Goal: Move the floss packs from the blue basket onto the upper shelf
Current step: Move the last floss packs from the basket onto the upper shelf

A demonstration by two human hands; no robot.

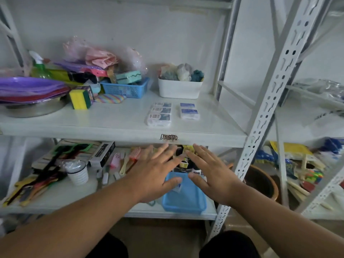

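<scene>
Two hands spread flat, fingers straight, holding nothing. Left hand over basket left side on lower shelf. Five packs already up on upper shelf. One small pack maybe left in basket, blurry, half under my thumb. Right hand over basket right side. Risk: both hands grab same pack, bump, drop it. Lifting fast, knuckles hit shelf edge just above.

White wall, white slotted metal shelving uprights, second rack alongside, tan floor
</scene>
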